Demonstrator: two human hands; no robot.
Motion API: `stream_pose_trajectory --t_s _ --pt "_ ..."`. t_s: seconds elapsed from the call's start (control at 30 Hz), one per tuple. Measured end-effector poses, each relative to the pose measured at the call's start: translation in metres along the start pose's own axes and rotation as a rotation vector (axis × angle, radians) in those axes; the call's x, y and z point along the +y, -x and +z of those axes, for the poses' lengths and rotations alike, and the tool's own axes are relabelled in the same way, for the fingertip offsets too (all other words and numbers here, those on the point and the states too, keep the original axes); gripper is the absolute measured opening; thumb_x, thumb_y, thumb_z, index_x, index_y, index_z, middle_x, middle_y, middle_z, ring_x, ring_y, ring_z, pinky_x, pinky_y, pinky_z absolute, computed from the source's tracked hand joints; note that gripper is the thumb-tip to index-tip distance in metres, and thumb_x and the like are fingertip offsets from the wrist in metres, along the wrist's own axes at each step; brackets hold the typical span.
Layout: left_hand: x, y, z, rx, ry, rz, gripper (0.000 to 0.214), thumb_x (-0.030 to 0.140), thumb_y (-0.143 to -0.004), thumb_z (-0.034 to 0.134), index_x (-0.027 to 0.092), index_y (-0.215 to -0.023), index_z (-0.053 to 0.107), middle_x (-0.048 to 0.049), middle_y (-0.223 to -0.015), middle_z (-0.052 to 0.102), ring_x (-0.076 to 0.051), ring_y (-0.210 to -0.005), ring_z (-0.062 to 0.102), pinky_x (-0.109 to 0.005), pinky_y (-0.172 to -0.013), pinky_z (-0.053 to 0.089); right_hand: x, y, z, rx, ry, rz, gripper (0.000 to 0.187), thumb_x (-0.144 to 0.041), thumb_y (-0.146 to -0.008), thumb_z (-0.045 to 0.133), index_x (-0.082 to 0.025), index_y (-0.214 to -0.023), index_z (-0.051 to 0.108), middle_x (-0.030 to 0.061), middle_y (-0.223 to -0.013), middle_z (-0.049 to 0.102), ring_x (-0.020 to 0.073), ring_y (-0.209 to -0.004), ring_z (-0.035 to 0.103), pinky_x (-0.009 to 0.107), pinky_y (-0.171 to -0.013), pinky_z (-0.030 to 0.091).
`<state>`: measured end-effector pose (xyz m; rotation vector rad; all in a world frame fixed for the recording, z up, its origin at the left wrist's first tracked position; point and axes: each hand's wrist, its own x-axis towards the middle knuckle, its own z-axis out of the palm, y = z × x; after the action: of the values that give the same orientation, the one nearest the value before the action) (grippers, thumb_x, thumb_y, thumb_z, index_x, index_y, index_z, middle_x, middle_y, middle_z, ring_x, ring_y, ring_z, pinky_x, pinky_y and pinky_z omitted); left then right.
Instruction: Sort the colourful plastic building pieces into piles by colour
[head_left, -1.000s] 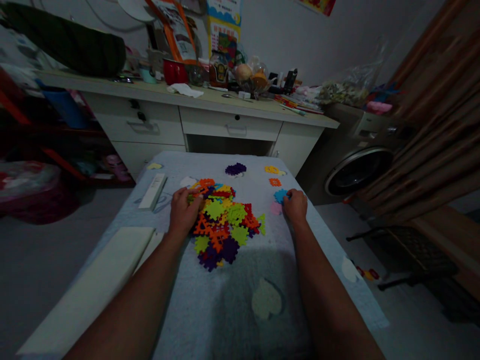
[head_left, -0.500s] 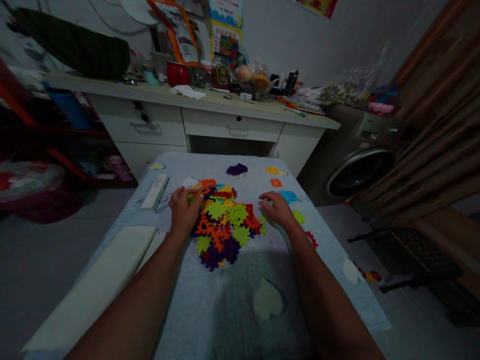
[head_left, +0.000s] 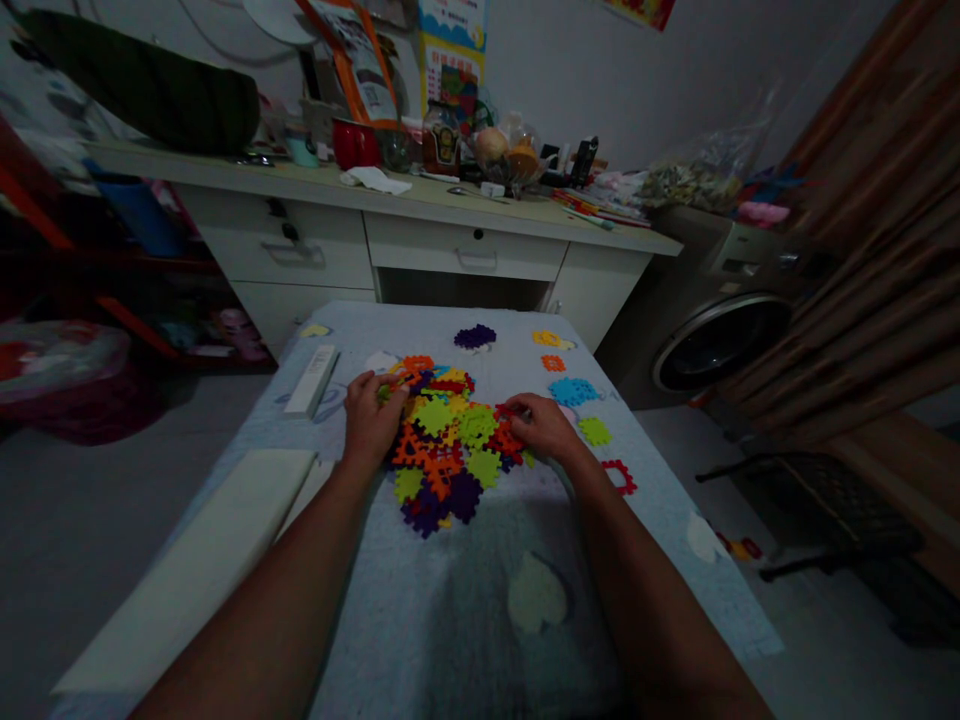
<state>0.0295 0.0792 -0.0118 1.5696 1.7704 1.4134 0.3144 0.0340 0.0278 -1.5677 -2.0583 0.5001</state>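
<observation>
A heap of flat, toothed plastic building pieces [head_left: 439,465] in orange, purple, lime green, red and yellow lies mid-table. At its left edge is my left hand [head_left: 370,420], thumb and fingers closed around a small green toothed piece [head_left: 385,393], mostly hidden by them. My right hand [head_left: 544,425] reaches in from the right, its thumb and forefinger closed on a red toothed piece [head_left: 504,436] at the heap's edge. Beyond the heap sits a purple stack [head_left: 475,337]. Sorted by colour along the right are yellow pieces [head_left: 546,338], an orange piece [head_left: 553,363], blue pieces [head_left: 572,391], a green piece [head_left: 595,431] and a red frame piece [head_left: 619,477].
A white box [head_left: 311,382] and a long pale board [head_left: 202,570] lie along the left of the cloth-covered table [head_left: 525,550]. Behind stands a cluttered desk [head_left: 465,225] with drawers. A washing machine [head_left: 720,300] is at the right, near a dark stool [head_left: 825,510].
My right hand has moved left to the heap and its fingers have closed on a red piece. The left hand has stayed nearly still at the heap's left edge.
</observation>
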Motion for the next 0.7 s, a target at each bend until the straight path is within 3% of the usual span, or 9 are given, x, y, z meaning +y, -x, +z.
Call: stream_pose_trajectory --t_s 0.2,0.37,0.53,0.7 --pt "0.001 -0.001 0.0 -0.011 -0.001 0.02 0.027 0.04 -0.079 0.063 0.023 -0.099 0.068 -0.0089 -0.125 0.05 -0.028 -0.13 0.045 -0.045 -0.117 0.031 0.006 -0.003 -0.011 0.24 0.041 0.051 0.021 -0.014 -0.081 0.051 -0.017 -0.088 0.07 0.0055 -0.086 0.071 0.0173 -0.078 0.062 0.029 -0.077 0.046" --pt "0.001 -0.001 0.0 -0.019 -0.016 0.038 0.028 0.04 -0.08 0.061 0.022 -0.1 0.067 -0.0098 -0.125 0.05 -0.029 -0.131 0.045 -0.045 -0.117 0.031 0.027 0.006 -0.048 0.323 -0.008 0.05 0.017 -0.02 -0.08 0.054 -0.02 -0.085 0.07 0.0061 -0.09 0.07 0.019 -0.084 0.062 0.033 -0.082 0.046" --pt "0.001 -0.001 -0.001 -0.033 -0.014 0.043 0.028 0.041 -0.079 0.061 0.022 -0.099 0.067 -0.0088 -0.122 0.051 -0.027 -0.127 0.048 -0.043 -0.116 0.033 0.052 0.043 -0.087 0.288 -0.164 0.194 0.02 -0.03 -0.077 0.057 -0.019 -0.088 0.07 0.0028 -0.078 0.068 0.0171 -0.072 0.059 0.031 -0.071 0.045" --pt "0.002 -0.001 -0.002 -0.039 -0.023 0.044 0.03 0.042 -0.079 0.059 0.022 -0.099 0.066 -0.009 -0.118 0.053 -0.027 -0.124 0.05 -0.043 -0.114 0.035 0.067 0.089 -0.101 0.296 -0.309 0.375 0.024 -0.037 -0.07 0.061 -0.018 -0.083 0.067 0.0006 -0.071 0.064 0.0151 -0.065 0.055 0.028 -0.063 0.043"
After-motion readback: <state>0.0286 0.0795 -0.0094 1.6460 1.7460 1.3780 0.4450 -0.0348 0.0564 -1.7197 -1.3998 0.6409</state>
